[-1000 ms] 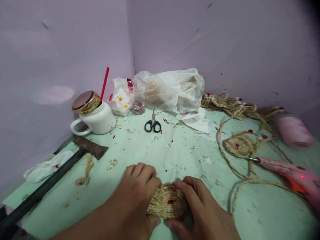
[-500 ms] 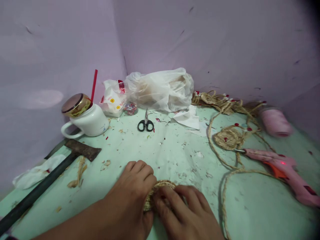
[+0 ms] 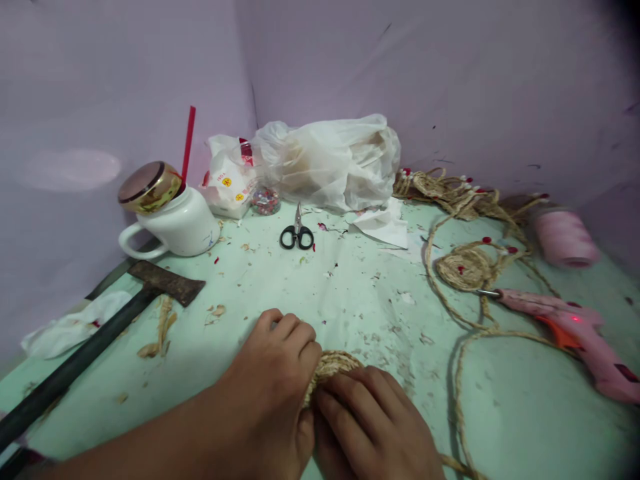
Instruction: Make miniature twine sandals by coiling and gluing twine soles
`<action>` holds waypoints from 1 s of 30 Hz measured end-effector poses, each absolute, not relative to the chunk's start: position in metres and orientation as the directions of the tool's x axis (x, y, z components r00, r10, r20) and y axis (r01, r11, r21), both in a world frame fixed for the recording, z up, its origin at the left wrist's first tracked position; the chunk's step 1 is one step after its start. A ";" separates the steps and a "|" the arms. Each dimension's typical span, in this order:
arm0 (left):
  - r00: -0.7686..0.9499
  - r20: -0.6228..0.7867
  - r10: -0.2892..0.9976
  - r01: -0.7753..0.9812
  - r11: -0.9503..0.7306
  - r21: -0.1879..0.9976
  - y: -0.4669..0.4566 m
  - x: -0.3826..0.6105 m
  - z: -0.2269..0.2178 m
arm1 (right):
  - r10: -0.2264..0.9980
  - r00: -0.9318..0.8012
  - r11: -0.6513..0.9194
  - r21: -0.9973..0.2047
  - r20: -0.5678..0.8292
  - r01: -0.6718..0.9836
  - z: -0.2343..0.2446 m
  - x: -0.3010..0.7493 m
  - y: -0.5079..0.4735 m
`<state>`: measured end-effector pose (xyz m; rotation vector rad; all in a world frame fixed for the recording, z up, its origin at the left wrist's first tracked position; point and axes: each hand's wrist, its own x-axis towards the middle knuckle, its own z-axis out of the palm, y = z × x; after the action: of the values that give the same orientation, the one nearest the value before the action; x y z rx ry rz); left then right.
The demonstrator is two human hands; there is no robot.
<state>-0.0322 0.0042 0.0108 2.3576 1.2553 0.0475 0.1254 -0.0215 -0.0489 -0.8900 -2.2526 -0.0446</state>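
At the near middle of the table, both hands are on a coiled braided-rope disc [image 3: 339, 362]. Only its upper rim shows between them. My left hand [image 3: 280, 373] closes around its left side, fingers curled over the top and thumb lower down. On the right, my right hand [image 3: 375, 420] has bent fingers pressed to the disc's front, covering most of it. A braided rope [image 3: 457, 393] loops over the table and runs in by my right wrist. Farther right, a pink glue gun [image 3: 565, 317] with a red light lies beside another rope coil [image 3: 465, 267] with pins in it.
Black-handled scissors [image 3: 297, 235] lie mid-table. At left are a hatchet [image 3: 165, 283] and a white mug [image 3: 180, 227] with a gold lid and red straw. Against the wall sit a plastic bag [image 3: 335, 163], a pin case [image 3: 265, 200], pinned rope pieces [image 3: 450, 193] and a pink thread spool [image 3: 565, 238].
The view has shifted slightly, so the table items sit higher in the picture. My right fingers have drawn closer together on the disc, and more of its top rim shows.
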 end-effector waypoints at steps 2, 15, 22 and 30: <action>0.590 -0.159 0.792 0.765 -0.485 0.424 0.003 -0.034 0.008 | 0.584 -0.513 0.766 -0.218 0.630 0.605 -0.049 0.124 -0.022; 0.573 -0.003 0.820 0.713 -0.497 0.494 0.002 -0.036 -0.011 | 0.646 -0.475 0.722 -0.277 0.597 0.633 -0.051 0.119 -0.025; 0.589 -0.087 0.803 0.736 -0.489 0.468 0.006 -0.037 -0.001 | 0.645 -0.510 0.728 -0.254 0.569 0.637 -0.052 0.122 -0.026; 0.571 -0.135 0.810 0.763 -0.463 0.451 0.009 -0.040 0.004 | 0.620 -0.567 0.734 -0.144 0.542 0.664 -0.050 0.126 -0.025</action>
<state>-0.0395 0.0090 0.0043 2.3400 1.2614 0.1351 0.1265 -0.0252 -0.0505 -0.9677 -2.3586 -0.1013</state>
